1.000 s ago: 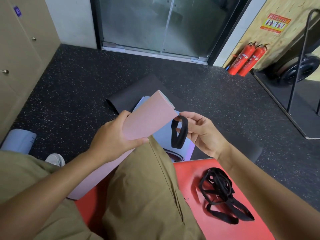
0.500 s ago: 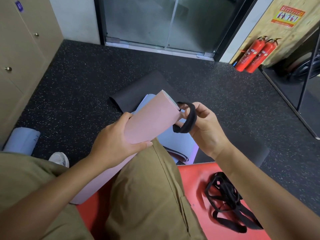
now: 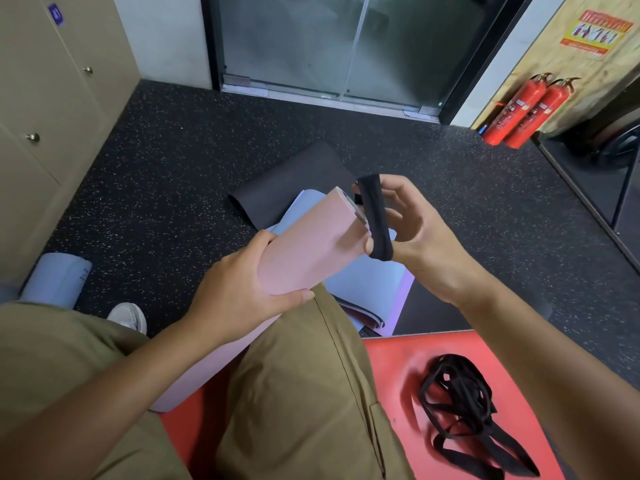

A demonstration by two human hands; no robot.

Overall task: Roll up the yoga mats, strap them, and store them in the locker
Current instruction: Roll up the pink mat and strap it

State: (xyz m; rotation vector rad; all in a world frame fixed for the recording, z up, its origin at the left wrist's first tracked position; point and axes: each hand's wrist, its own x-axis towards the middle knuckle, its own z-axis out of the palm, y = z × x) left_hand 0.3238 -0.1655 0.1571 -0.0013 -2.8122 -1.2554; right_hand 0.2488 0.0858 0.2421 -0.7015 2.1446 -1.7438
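Nearest, on the red mat under the khaki-trousered legs: a heap of black straps, lying loose to the right. Across the lap, tilted up and away: a rolled pink yoga mat, gripped around its middle by the left hand, fingers curled over the top and thumb underneath. Just off the roll's far end: a black elastic strap loop, stretched open over the spread fingers and thumb of the right hand, touching or just beside the end face, not yet around the roll. Below the hands, on the speckled black floor: a lavender mat, partly unrolled, overlapping a flat black mat. Left, by a white shoe: another rolled lavender mat beside the beige lockers. Farthest: a glass sliding door and two red fire extinguishers against a chipboard wall.
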